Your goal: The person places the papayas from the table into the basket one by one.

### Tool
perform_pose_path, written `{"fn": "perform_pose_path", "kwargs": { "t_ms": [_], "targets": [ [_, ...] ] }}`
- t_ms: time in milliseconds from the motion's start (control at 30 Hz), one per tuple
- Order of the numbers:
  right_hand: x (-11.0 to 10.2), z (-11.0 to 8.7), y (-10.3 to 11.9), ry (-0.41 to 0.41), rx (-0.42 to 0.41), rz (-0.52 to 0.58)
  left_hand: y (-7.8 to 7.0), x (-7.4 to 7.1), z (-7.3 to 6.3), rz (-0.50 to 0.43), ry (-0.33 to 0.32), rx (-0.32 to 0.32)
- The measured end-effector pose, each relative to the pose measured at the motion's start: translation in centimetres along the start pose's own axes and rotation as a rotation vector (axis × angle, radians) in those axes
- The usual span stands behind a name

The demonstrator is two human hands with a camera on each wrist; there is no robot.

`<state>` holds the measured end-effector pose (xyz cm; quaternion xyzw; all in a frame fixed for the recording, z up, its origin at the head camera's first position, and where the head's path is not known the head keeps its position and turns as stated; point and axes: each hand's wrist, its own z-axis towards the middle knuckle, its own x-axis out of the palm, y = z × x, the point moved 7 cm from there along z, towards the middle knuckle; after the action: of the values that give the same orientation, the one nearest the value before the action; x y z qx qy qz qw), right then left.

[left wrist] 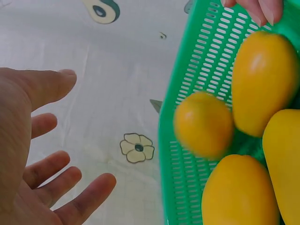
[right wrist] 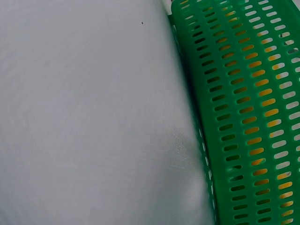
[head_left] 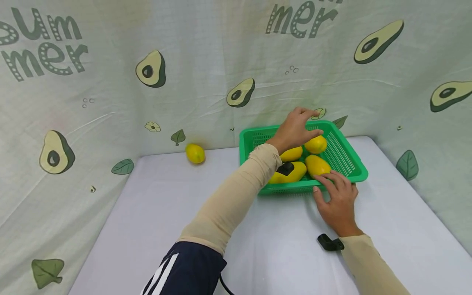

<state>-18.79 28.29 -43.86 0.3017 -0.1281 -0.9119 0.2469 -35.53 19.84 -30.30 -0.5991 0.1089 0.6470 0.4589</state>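
Observation:
A green plastic basket with slotted sides stands at the back right of the table, holding several yellow fruits. Mango-shaped ones lie toward its front, and a smaller lemon is near the back, blurred in the left wrist view. Over the basket's back part is my left hand, thumb and fingers spread apart with nothing between them, also plain in the left wrist view. My right hand grips the front rim, fingers over it and thumb outside. The right wrist view shows only the basket's slotted side and tablecloth.
Another lemon lies by the table's back edge, left of the basket. A printed curtain hangs behind and beside the white-covered table. A black wrist camera sits at the right sleeve.

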Motion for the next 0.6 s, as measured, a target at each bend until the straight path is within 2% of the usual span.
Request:
{"fn": "perform_pose_path", "kwargs": {
  "t_ms": [300,433,600],
  "targets": [
    [0.0,0.1,0.0,-0.034,-0.007,0.023,1.7,-0.3,-1.2,-0.034,0.036,-0.007],
    [0.1,0.3,0.1,-0.036,0.000,0.035,3.0,-1.1,-2.1,-0.045,0.048,-0.027],
    [0.2,0.1,0.0,-0.001,0.015,0.022,5.0,-2.0,-3.3,-0.088,0.057,-0.058]
  ]
}}
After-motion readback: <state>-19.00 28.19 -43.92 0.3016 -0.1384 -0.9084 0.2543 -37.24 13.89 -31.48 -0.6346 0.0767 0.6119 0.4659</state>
